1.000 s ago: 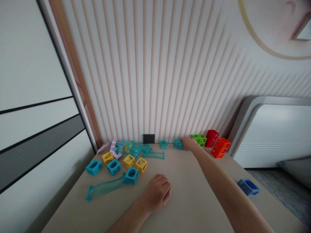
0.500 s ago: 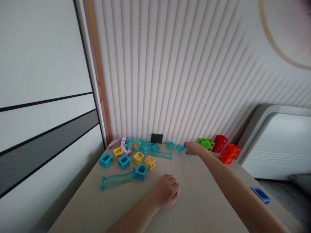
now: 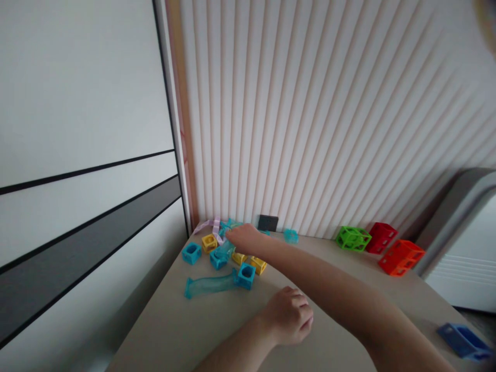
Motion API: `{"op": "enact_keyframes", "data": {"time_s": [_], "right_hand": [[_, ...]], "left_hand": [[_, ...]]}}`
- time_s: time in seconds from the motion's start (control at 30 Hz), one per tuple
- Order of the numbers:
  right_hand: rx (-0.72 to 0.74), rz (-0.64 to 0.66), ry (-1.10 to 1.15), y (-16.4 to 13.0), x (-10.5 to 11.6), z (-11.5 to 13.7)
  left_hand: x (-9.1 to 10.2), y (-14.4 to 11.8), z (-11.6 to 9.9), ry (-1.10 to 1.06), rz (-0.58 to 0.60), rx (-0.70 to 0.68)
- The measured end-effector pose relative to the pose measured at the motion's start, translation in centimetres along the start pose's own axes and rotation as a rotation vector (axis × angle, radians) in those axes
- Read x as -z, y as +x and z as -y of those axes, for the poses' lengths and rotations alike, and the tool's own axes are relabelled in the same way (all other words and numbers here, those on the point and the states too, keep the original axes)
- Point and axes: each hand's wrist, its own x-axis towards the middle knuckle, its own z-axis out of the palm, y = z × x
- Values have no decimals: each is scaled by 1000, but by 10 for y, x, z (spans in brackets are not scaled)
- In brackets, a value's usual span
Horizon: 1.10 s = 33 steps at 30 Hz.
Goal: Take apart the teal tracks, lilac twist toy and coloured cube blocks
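My left hand (image 3: 291, 315) rests on the table, its fingers curled in and no object showing in them. Over the heap at the back left, my right hand (image 3: 246, 238) is closed around a translucent teal track piece (image 3: 223, 251); its fingertips are partly hidden. Beneath and around it are a yellow cube block (image 3: 210, 243), a blue cube block (image 3: 218, 260) and another yellow block (image 3: 258, 265). Nearer me, a long translucent teal chute (image 3: 211, 285) joins a blue cube block (image 3: 246, 276). A further blue block (image 3: 191, 253) sits at the left.
Green (image 3: 353, 238), red (image 3: 381, 237) and orange (image 3: 401, 257) blocks stand at the back right. A blue block (image 3: 465, 341) lies near the right edge. A small teal piece (image 3: 291, 236), a dark socket plate (image 3: 268, 222) and a lilac strip (image 3: 216, 229) are by the ribbed wall.
My right hand has swung left from the back middle to the heap, and the small teal pieces beside it are gone from there. The view has turned right; my left hand stays resting.
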Motion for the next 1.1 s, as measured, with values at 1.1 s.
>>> {"op": "enact_keyframes", "data": {"time_s": [1.1], "right_hand": [[-395, 70, 231, 12, -38, -105]], "left_hand": [[-5, 3, 6, -19, 5, -2]]}}
